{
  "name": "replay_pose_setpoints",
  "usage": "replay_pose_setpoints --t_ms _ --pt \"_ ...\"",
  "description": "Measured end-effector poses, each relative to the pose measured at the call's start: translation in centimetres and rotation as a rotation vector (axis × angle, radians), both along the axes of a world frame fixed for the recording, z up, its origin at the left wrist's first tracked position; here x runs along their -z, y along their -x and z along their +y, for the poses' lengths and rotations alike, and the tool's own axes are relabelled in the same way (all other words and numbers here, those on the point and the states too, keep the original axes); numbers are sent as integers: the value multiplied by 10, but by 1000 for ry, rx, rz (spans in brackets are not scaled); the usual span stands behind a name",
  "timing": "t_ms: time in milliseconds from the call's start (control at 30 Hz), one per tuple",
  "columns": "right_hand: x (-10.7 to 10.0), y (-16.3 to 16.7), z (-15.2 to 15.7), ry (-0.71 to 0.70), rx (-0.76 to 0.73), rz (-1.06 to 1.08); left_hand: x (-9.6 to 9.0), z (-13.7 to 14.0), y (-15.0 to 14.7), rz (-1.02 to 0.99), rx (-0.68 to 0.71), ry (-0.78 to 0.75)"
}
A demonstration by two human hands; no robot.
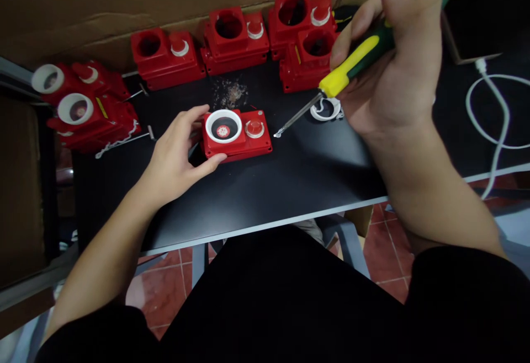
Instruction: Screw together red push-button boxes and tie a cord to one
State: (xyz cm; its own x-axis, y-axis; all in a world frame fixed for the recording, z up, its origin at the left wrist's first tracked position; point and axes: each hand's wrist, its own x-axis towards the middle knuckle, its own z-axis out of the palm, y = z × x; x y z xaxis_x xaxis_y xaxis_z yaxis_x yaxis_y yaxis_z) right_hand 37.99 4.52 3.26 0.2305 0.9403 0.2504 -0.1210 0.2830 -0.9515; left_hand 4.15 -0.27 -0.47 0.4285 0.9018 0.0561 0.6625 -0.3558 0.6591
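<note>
My left hand (178, 156) grips the left end of a red box (244, 145), thumb in front and fingers behind. The box lies on the black table and has a white ring (207, 126) round a dark round opening, with a red knob (254, 127) beside it. Fingers of my right hand (393, 70) are wrapped round the yellow and green handle of a screwdriver (356, 62). Its metal shaft slants down to the left, and the tip, with a small whitish bit on it, is just right of the box. A loose white ring (325, 110) lies behind the shaft.
Several red housings (168, 59) with open round holes line the cardboard at the back. Two red units (99, 117) with white rings stand at the left, near metal T-shaped rods (134, 138). Small debris (232, 94) lies behind the box. A white cable (503, 112) loops at the right.
</note>
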Motion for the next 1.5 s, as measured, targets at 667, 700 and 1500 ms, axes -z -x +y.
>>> replay_pose_setpoints --t_ms 667,700,1500 --pt "-7 4 -12 33 -56 -237 -15 -1 -5 87 -7 50" --pt "-6 3 -12 28 -72 -256 -15 0 -4 82 -2 41" --pt "2 0 -19 47 -140 -156 -6 6 -2 -84 39 61"
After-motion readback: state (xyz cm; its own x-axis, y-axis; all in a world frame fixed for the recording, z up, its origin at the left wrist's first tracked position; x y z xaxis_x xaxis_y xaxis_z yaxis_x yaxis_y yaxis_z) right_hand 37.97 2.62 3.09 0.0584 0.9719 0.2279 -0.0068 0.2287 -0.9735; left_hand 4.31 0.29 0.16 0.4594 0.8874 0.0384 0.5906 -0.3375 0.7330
